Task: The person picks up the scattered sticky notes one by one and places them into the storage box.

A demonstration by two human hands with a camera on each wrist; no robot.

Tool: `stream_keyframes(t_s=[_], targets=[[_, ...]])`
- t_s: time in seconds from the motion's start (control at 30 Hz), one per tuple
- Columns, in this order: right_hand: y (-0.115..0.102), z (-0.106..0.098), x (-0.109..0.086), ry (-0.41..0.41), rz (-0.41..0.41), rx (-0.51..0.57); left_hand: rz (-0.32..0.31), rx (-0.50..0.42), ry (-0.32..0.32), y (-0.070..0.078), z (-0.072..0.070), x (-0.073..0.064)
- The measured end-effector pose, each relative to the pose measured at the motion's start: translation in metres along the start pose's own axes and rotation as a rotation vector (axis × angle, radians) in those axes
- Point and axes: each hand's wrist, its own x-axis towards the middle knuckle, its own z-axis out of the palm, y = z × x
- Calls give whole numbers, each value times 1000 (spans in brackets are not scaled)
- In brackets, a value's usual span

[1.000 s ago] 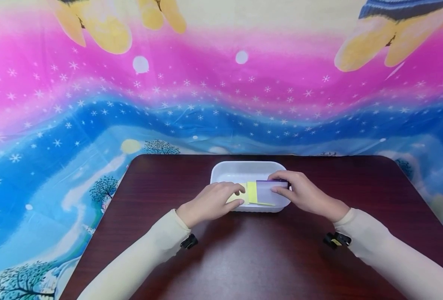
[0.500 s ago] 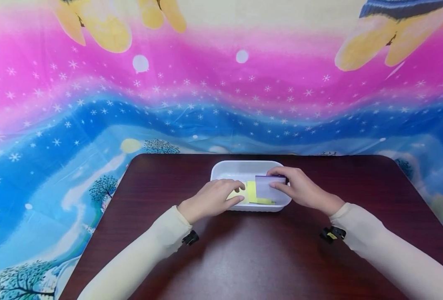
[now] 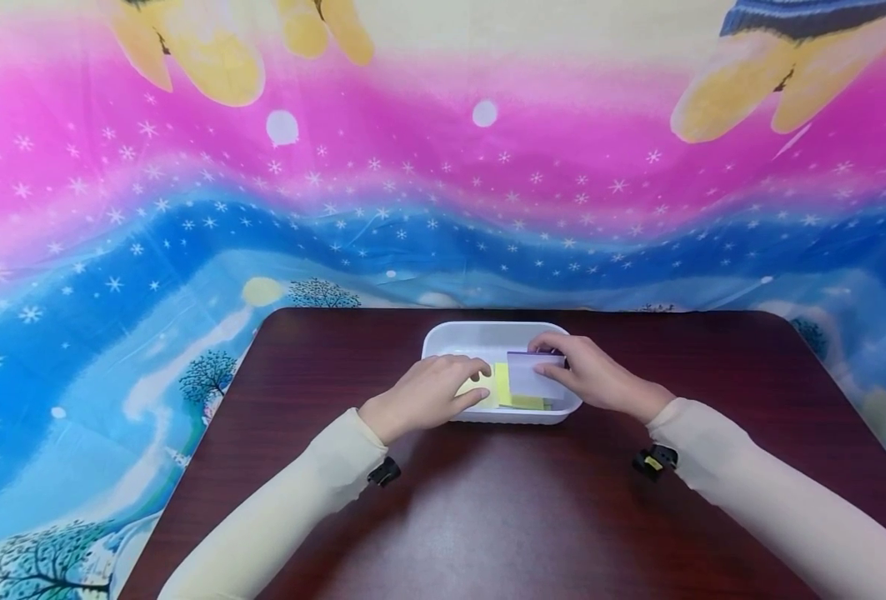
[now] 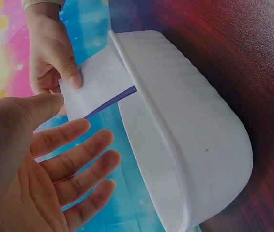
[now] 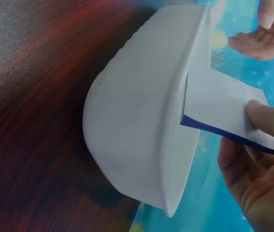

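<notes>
A thin, purple-edged note pad [image 3: 527,379] with a pale face is pinched between thumb and fingers of my right hand [image 3: 600,377]. It is tilted, and its lower end reaches inside the rim of a white plastic tub [image 3: 453,337]. My left hand [image 3: 427,393] hovers over the tub's left end, fingers spread and loosely bent, with nothing in the palm in the left wrist view. Yellow paper pieces [image 3: 502,382] show in the tub, between my left fingers and the pad. The pad hides part of them.
Beneath the tub is a dark red-brown table [image 3: 443,508], and the tub sits near its far edge. Behind hangs a pink and blue cloth [image 3: 412,192] with snowflakes. Black straps [image 3: 654,461] with small devices are on both wrists.
My right hand has lifted the note pad a little and shifted it left. The pad now leans more upright over the yellow paper. My left hand has hardly moved.
</notes>
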Motion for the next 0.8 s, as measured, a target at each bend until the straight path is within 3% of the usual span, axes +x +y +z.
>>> stream_keyframes(t_s=[0.8], targets=[[8,12,14,-55,-44,9,-22,1,-1,-7,0,6]])
